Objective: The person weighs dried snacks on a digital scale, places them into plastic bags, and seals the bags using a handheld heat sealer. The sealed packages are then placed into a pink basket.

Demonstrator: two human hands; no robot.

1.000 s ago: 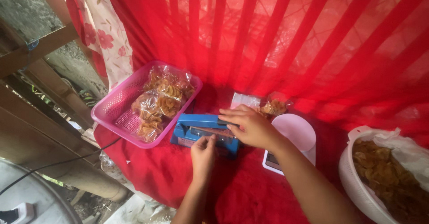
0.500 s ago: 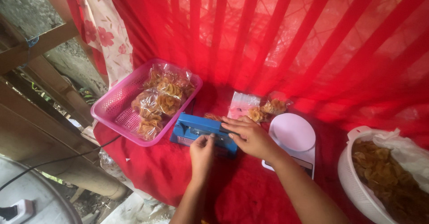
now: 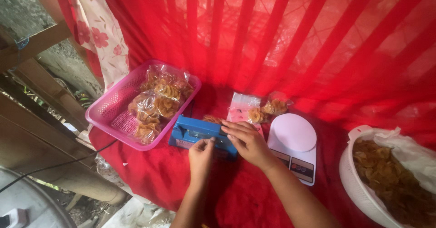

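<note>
A blue heat sealer (image 3: 196, 131) lies on the red cloth (image 3: 150, 182) in the middle. My left hand (image 3: 201, 156) grips its near edge. My right hand (image 3: 247, 141) presses flat on the sealer's right end, fingers together. A clear bag of fried chips (image 3: 213, 118) pokes out from behind the sealer, mostly hidden. Just beyond my right hand lie clear plastic bags (image 3: 244, 106) with a few chips on them (image 3: 268, 110).
A pink basket (image 3: 105, 113) at the left holds several sealed chip bags (image 3: 156, 101). A white kitchen scale (image 3: 294, 146) sits right of my hands. A white basin of loose chips (image 3: 363, 182) stands at the far right. Red curtain behind; a black cable (image 3: 54, 165) runs off left.
My right hand has slid down and right along the sealer, uncovering the plastic bags behind it. The left hand stays at the sealer's near edge.
</note>
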